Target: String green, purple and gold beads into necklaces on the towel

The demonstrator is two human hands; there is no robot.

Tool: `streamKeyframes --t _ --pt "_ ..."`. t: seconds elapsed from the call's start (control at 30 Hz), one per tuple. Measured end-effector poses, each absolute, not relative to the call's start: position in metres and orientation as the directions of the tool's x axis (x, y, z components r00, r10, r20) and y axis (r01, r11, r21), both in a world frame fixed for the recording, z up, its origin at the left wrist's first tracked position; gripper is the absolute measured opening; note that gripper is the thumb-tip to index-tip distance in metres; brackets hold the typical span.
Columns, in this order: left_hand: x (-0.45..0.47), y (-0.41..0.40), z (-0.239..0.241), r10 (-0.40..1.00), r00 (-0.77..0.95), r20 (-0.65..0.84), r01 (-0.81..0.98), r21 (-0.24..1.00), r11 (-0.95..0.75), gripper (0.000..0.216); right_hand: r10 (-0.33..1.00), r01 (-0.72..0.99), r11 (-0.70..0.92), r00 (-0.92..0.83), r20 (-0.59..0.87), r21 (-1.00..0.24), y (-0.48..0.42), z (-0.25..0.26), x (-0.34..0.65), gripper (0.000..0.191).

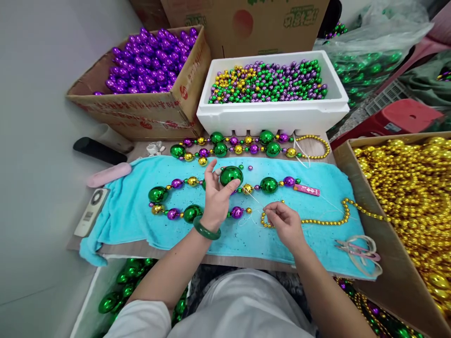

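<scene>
My left hand (217, 201), with a dark green bangle (207, 230) at the wrist, grips a large shiny green bead (231, 175) between thumb and fingers. A thin white thread (251, 194) runs from that bead toward my right hand (287, 226), whose thumb and fingertips are pinched together on it. Just beneath those fingertips lies a chain of small gold beads (322, 221). Around my left hand curves a strand of green, purple and gold beads (193, 213) on a blue towel (134, 234). Loose little beads (250, 167) lie beyond the held bead.
A finished-looking bead strand (220, 149) lies behind the towel. Beyond stand a white foam box (271, 112) of small beads and a carton (141, 110) of purple ones. Scissors (359, 251) rest at right, beside a carton (384, 239) of gold bead chains. A pink-labelled packet (306, 189) lies nearby.
</scene>
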State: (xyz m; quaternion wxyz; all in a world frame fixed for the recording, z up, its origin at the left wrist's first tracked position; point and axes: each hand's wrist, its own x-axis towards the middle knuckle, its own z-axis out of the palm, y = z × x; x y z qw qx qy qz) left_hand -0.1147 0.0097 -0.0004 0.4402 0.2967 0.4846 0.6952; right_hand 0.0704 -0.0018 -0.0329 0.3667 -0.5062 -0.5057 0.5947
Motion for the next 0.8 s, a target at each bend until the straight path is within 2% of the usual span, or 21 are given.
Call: streamKeyframes --t 0.13,0.23,0.3,0.37,0.4,0.47,0.53,0.6,0.67,0.73,0.8 --pt "-0.106 0.004 -0.002 0.936 -0.352 -0.001 -0.313 0.943 -0.116 0.082 0.947 0.035 -0.215 -0.235 -0.217 -0.976 -0.002 -0.032 0.065 0.022" --pt "-0.110 0.006 0.000 0.994 -0.105 -0.012 -0.244 0.970 -0.014 0.091 0.956 -0.018 -0.217 -0.206 -0.209 -0.976 0.001 -0.031 0.063 0.023" --pt "-0.121 0.018 0.003 0.999 0.025 -0.020 -0.077 0.997 0.022 0.074 0.968 -0.052 -0.206 -0.156 -0.196 -0.977 0.004 -0.031 0.066 0.024" --pt "-0.136 0.039 0.004 1.000 0.019 0.013 0.199 0.980 -0.016 0.034 0.978 -0.074 -0.191 -0.105 -0.183 -0.979 0.007 -0.032 0.071 0.025" --pt "-0.142 0.053 0.003 0.998 -0.003 0.058 0.349 0.935 -0.053 0.022 0.980 -0.081 -0.186 -0.085 -0.179 -0.979 0.009 -0.032 0.074 0.025" --pt "-0.149 0.081 -0.003 0.993 0.041 0.108 0.565 0.817 -0.112 0.015 0.983 -0.091 -0.181 -0.055 -0.176 -0.979 0.010 -0.033 0.079 0.024" --pt "-0.146 0.105 -0.015 0.985 0.154 0.082 0.691 0.704 -0.167 0.011 0.982 -0.102 -0.187 -0.048 -0.183 -0.977 0.010 -0.034 0.081 0.024" --pt "-0.137 0.122 -0.029 0.974 0.227 0.018 0.755 0.628 -0.188 0.008 0.979 -0.114 -0.200 -0.053 -0.195 -0.973 0.010 -0.034 0.081 0.024" --pt "-0.127 0.131 -0.039 0.973 0.228 -0.023 0.774 0.611 -0.167 0.011 0.977 -0.124 -0.210 -0.057 -0.204 -0.970 0.009 -0.035 0.082 0.024" --pt "-0.120 0.135 -0.041 0.984 0.177 -0.020 0.738 0.664 -0.120 0.015 0.976 -0.123 -0.215 -0.051 -0.210 -0.969 0.008 -0.035 0.083 0.024" --pt "-0.118 0.135 -0.034 0.996 0.085 -0.028 0.619 0.785 -0.031 0.013 0.975 -0.111 -0.223 -0.044 -0.219 -0.968 0.008 -0.035 0.086 0.024"
